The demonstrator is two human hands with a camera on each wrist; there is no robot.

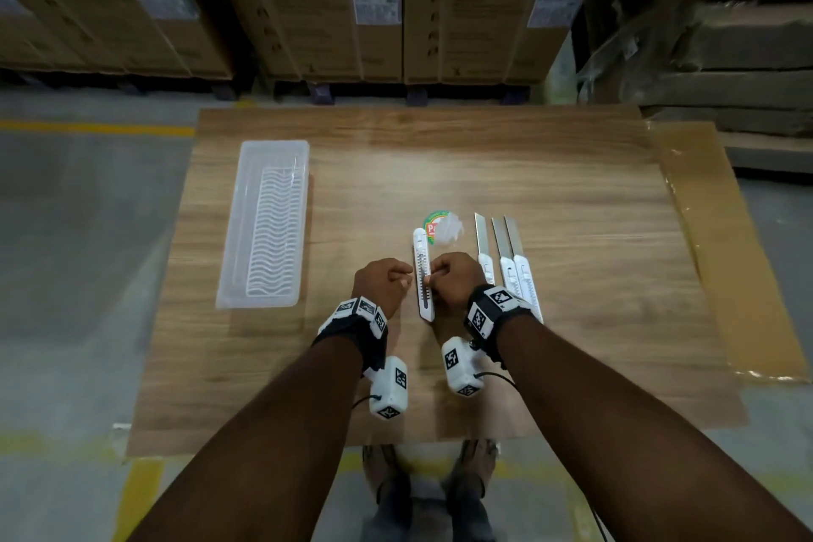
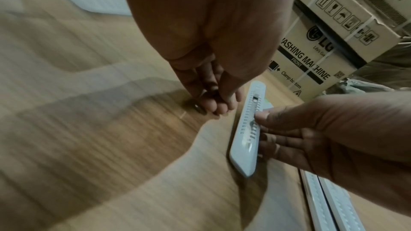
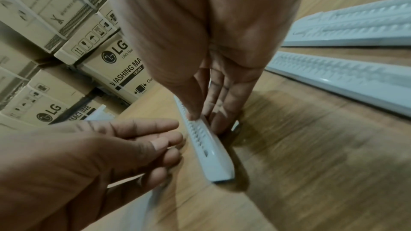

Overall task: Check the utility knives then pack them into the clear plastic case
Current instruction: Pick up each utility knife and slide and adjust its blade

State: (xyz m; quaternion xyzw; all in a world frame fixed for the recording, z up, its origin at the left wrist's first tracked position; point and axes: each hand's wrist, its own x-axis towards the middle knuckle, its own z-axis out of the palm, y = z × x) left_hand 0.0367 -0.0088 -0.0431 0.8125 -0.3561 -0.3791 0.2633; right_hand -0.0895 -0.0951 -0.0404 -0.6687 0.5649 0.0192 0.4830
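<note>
A white utility knife [image 1: 423,277] with its blade drawn in lies lengthwise on the wooden table [image 1: 572,365]. My right hand [image 1: 440,273] pinches it: the thumb [image 3: 191,111] presses on the notched slider track and the fingers lie along its far side. My left hand [image 1: 398,277] rests just left of the knife with loosely curled fingers [image 2: 220,106] and holds nothing. Three more white knives [image 1: 506,264] lie side by side to the right with blades extended. The clear plastic case [image 1: 264,224] stands open at the left of the table, holding only a ribbed insert.
A round green-and-red label with a crumpled bit of clear plastic [image 1: 444,227] lies just beyond the held knife. Stacked cardboard boxes [image 1: 396,4] stand behind the table. A cardboard sheet [image 1: 726,255] sticks out along the table's right side.
</note>
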